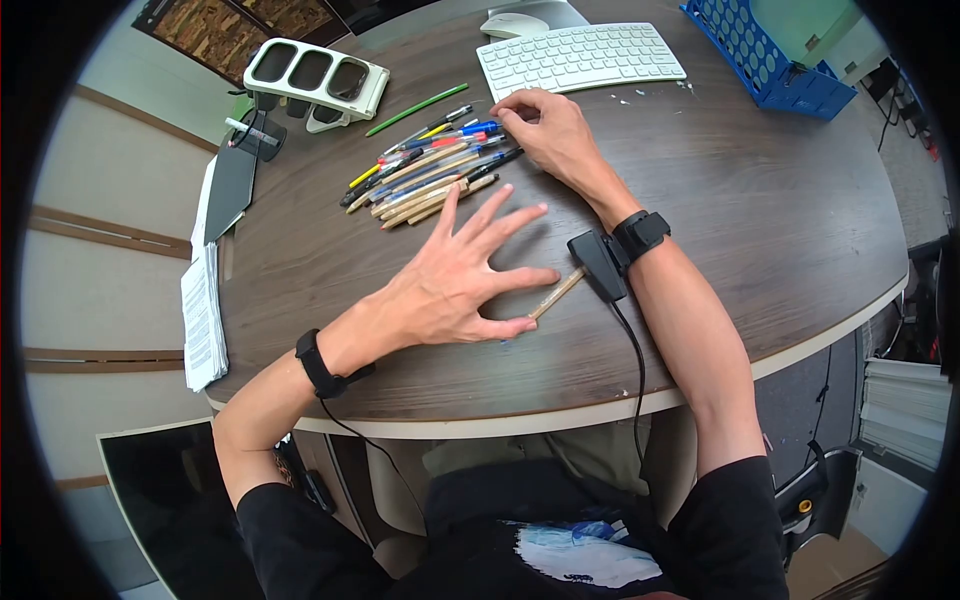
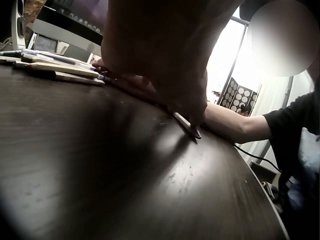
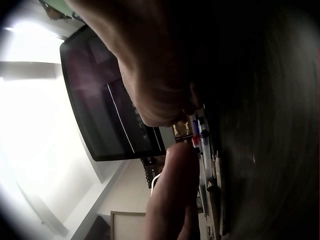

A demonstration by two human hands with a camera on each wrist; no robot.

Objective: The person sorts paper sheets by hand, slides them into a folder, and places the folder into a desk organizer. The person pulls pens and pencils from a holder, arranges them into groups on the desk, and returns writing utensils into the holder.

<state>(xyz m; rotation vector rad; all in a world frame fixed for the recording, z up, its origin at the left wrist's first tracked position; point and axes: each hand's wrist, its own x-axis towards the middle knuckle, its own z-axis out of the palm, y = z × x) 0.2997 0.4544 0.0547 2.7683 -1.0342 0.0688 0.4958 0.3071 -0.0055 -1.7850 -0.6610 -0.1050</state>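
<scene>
My left hand [image 1: 455, 280] is over the middle of the table, palm down with its fingers spread wide. Its thumb tip meets the near end of a wooden pencil [image 1: 558, 294], whose far end passes under the black wrist camera. In the left wrist view this pencil [image 2: 183, 121] slants beside the thumb. Farther back, my right hand [image 1: 555, 140] curves loosely at the right end of a heap of pencils and pens [image 1: 425, 170]. Its fingertips sit close to a blue pen [image 1: 480, 128], and nothing shows in its grasp. A green pencil [image 1: 415, 110] lies behind the heap.
A white keyboard [image 1: 580, 57] and mouse [image 1: 514, 25] are at the back, with a blue perforated basket [image 1: 790, 85] to their right. At the back left stands a white three-slot holder [image 1: 318, 78]. Papers [image 1: 205, 320] lie along the left edge. Camera cables [image 1: 638, 360] hang over the front edge.
</scene>
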